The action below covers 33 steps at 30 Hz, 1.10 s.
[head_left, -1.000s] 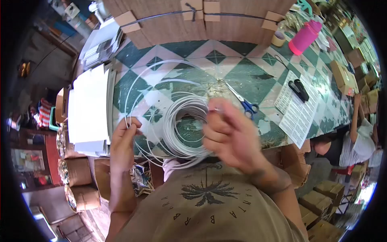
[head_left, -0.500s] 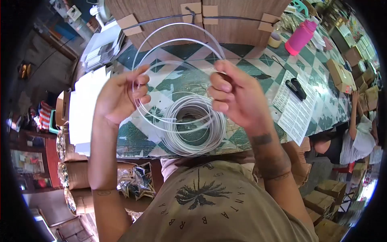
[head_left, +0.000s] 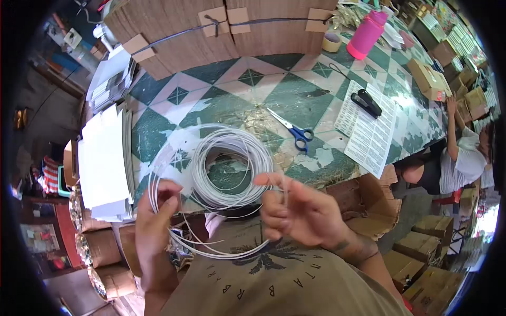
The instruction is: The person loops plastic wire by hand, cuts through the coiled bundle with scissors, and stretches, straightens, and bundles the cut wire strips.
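Half a second ago both hands were raised, with loops up in front of the panels; now the slim white plastic-looking loops [head_left: 226,257] have come down, their lower arc hanging over the person's brown printed T-shirt [head_left: 295,279]. That leaves them apart from the thick white coil [head_left: 202,163], which lies on the green-and-white diamond-patterned table [head_left: 295,87] near its front edge. The left hand [head_left: 157,217] pinches the loops between thumb and fingers. The right hand [head_left: 298,210] has its fingers curled; blur hides whether it grips a strand. One loose end juts free between the hands.

The blue-handled metal scissors [head_left: 296,131], covered by the right hand then, now show beside the coil. A stack of white sheets [head_left: 104,163] flanks the left hand, and strapped wood-grain panels [head_left: 179,45] close off the table's far side.
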Tool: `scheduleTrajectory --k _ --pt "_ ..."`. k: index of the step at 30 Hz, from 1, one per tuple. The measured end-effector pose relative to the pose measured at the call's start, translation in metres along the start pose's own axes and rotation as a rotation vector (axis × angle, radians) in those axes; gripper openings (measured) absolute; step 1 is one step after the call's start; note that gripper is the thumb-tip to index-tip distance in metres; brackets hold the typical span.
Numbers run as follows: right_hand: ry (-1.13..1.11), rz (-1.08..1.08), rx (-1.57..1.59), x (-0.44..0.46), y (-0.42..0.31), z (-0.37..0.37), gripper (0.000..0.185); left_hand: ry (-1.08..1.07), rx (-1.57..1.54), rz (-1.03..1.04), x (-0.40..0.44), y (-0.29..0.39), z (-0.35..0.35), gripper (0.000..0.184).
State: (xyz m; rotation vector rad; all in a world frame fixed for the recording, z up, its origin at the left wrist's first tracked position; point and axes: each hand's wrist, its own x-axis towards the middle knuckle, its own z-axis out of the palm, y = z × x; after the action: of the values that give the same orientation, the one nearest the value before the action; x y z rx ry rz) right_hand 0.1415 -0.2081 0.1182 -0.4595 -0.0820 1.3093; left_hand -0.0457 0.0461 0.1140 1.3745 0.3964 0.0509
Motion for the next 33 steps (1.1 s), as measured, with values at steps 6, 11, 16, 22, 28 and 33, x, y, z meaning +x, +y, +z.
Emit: scheduleTrajectory --k 6,11,16,22,28,33 --pt "-0.328 0.477 0.42 0.082 0.037 -0.004 0.026 0.501 -0.454 -0.205 -0.021 -0.047 0.007 0.043" --pt "-0.472 0.399 0.318 0.155 0.039 0.018 0.016 0.373 -0.686 -0.221 0.01 -0.062 -0.062 0.032" --pt "-0.079 -0.203 -0.449 0.15 -0.024 0.012 0.018 0.116 -0.58 -0.082 0.079 0.024 -0.082 0.021" --pt "0.423 -0.83 -1.219 0.072 -0.06 -0.031 0.019 -0.683 -0.851 -0.082 0.138 0.096 0.016 0.016" --pt "0.102 -0.373 -0.158 0.002 -0.03 0.008 0.026 -0.573 -0.744 0.124 0.085 0.074 0.037 0.012" --pt "-0.377 0.179 0.347 0.031 0.0 -0.013 0.037 0.365 0.073 0.279 0.012 -0.025 0.011 0.012"
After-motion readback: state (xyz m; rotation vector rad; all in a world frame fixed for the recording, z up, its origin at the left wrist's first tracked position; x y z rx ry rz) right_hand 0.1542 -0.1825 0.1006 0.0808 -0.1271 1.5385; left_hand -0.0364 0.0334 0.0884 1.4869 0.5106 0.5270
